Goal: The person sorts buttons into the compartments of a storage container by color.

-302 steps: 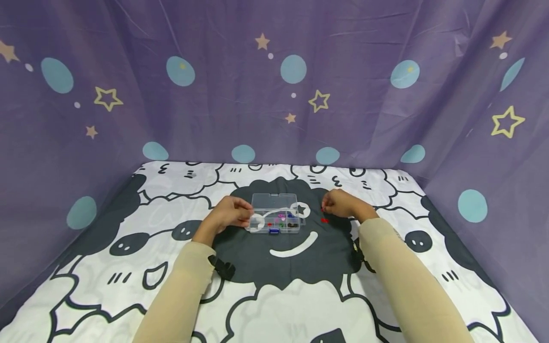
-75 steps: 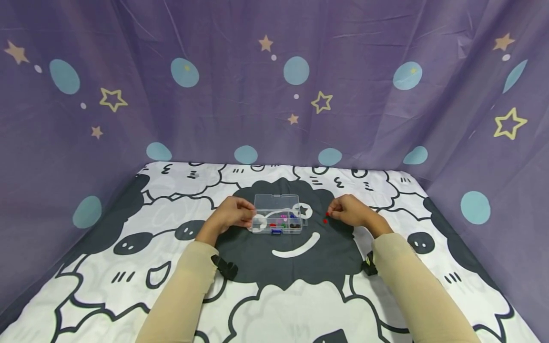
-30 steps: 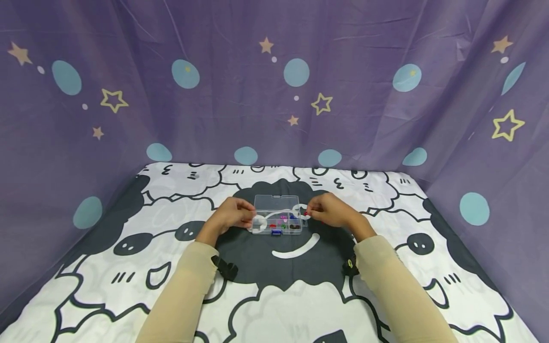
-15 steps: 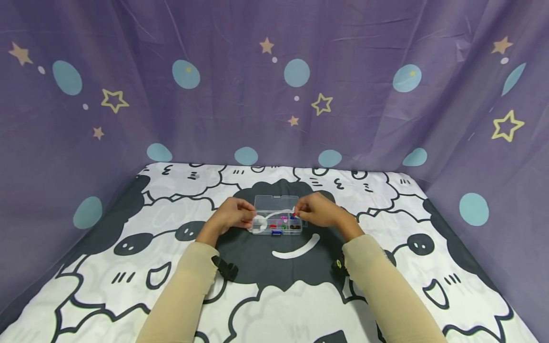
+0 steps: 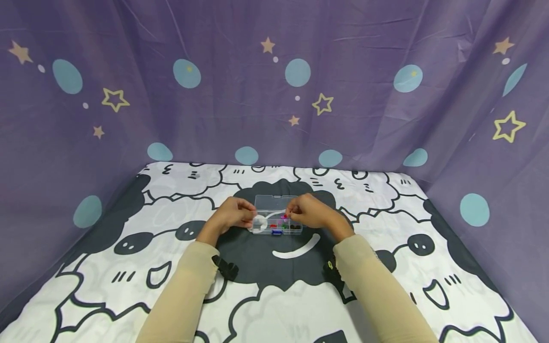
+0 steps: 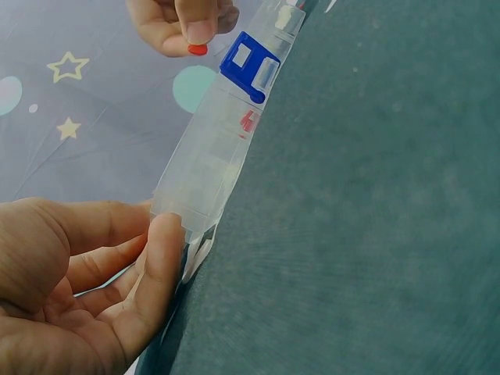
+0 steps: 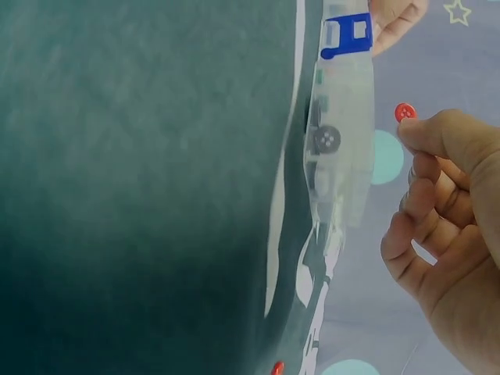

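Note:
A clear compartment box (image 5: 265, 228) lies on the cloth with its lid (image 5: 272, 202) raised at the back and a blue latch (image 5: 277, 232) in front. Inside are small red, pink, green and dark pieces; a dark button (image 7: 327, 140) shows through the wall. My left hand (image 5: 233, 213) holds the box's left end between thumb and fingers. Above the box, my right hand (image 5: 312, 211) pinches a red button (image 7: 405, 112) with holes in it. That hand hides the right-hand compartments in the head view.
Another red button (image 7: 277, 368) lies on the cloth to the right of the box. A sheep-patterned cloth (image 5: 266, 309) covers the table. Behind it hangs a purple curtain (image 5: 240, 114).
My right hand has picked up a red button from the cloth at the right and carried it left over the box. My left hand stays at the box's left end.

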The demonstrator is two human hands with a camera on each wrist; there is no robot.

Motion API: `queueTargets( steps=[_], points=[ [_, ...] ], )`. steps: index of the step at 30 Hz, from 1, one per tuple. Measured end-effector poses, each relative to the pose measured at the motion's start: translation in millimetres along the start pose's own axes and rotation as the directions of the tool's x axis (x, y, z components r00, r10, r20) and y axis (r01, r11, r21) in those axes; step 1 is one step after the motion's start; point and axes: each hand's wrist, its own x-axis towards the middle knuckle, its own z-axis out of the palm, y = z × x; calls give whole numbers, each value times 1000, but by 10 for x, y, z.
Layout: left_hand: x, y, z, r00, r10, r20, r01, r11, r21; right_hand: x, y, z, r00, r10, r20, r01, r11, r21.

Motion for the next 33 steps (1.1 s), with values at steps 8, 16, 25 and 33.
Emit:
queueTargets(
  steps=[8,16,25,33],
  points=[
    [-4,5,1,1000,-7,-1,7,1000,-2,86,-32,86,999,-12,31,11,1000,25],
    [-19,33,12,1000,-9,-12,9,1000,-2,154,-90,129,999,-24,38,23,999,26],
    [-2,38,11,1000,-5,-14,5,1000,2,254,-167,171,997,-55,46,55,998,-8],
    [-2,22,10,1000,-6,-8,6,1000,-3,314,-223,220,996,-64,59,65,998,-23]
  ],
)
